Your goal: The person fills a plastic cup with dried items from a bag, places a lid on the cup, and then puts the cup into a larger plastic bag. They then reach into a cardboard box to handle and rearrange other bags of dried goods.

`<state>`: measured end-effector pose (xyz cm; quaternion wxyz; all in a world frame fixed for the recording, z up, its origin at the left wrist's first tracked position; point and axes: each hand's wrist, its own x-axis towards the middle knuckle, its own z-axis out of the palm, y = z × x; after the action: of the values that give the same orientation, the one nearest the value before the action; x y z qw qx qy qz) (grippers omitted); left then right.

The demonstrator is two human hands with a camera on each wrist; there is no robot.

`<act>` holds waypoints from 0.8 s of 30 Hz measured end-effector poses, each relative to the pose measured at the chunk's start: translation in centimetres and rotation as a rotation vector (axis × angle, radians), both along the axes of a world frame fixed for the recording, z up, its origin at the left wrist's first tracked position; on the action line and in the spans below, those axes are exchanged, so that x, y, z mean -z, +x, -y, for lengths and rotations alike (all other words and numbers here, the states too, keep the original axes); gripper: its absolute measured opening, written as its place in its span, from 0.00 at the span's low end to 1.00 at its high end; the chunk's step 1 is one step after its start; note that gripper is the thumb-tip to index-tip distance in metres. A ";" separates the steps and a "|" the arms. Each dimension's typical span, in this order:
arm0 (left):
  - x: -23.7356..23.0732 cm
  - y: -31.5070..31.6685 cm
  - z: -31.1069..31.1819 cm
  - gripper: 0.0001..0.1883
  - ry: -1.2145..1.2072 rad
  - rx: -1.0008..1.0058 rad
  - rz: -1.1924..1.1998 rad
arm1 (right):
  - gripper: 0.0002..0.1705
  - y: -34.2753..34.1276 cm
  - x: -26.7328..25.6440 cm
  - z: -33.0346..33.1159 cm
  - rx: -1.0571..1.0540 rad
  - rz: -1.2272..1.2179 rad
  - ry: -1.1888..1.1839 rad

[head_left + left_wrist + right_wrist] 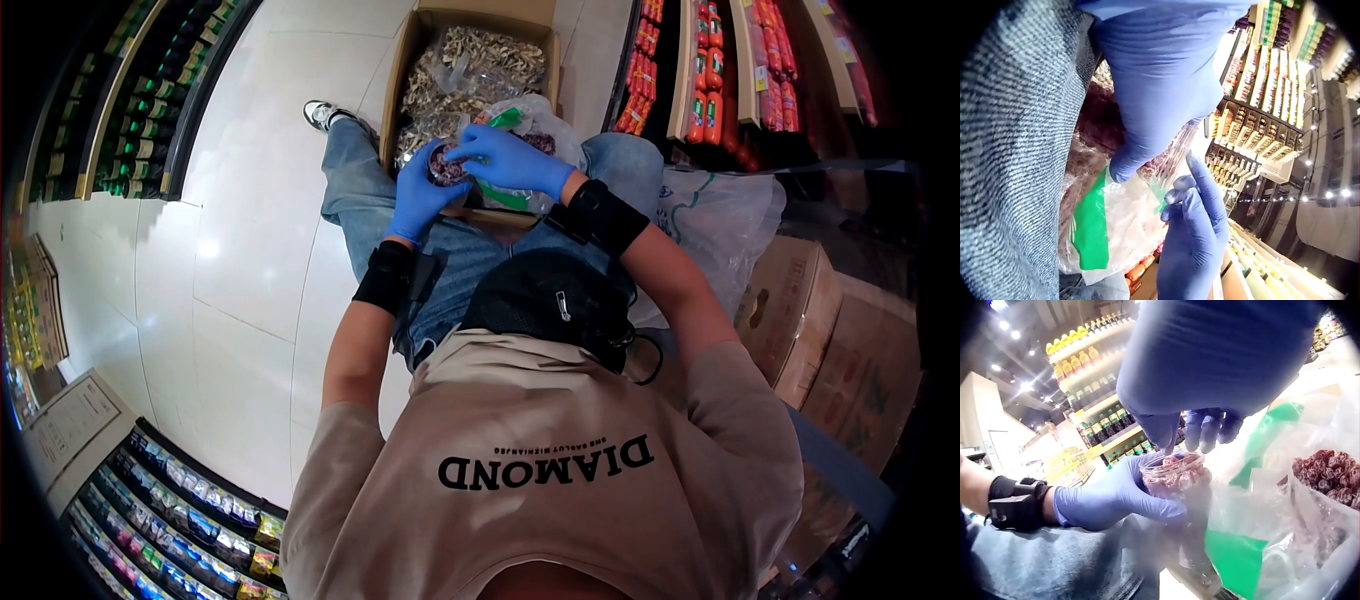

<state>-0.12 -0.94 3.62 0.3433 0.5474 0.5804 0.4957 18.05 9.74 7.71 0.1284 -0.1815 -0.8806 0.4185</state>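
My left hand (415,205), in a blue glove, grips a clear plastic jar (1175,478) filled with wrinkled, reddish-purple dried fruit. The jar's mouth is uncovered and faces up. Just over its rim is my gloved right hand (515,168), fingers bent loosely downward, the fingertips right at the fruit. Nothing shows between those fingers in the left wrist view. Beside the jar lies an opened clear bag (1135,219) with green bands, holding more of the same dried fruit (1329,478). It lies over the near end of a cardboard box (553,75) between my legs.
Clear bags of brownish dried pieces (480,60) fill the box. Shelves with red-wrapped sausages (705,115) stand at the right, bottle shelves (150,115) at the left. A crumpled plastic bag (715,225) and closed cartons (790,310) are by my right side.
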 end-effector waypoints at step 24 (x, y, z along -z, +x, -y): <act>0.6 -2.6 -0.6 0.38 0.091 -0.787 -0.035 | 0.29 -5.4 -1.7 -23.4 0.417 0.041 0.355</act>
<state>-2.68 -0.38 3.01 0.0925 0.3061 0.7290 0.6052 12.61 33.10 9.40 0.2235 -0.3419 -0.8863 0.2184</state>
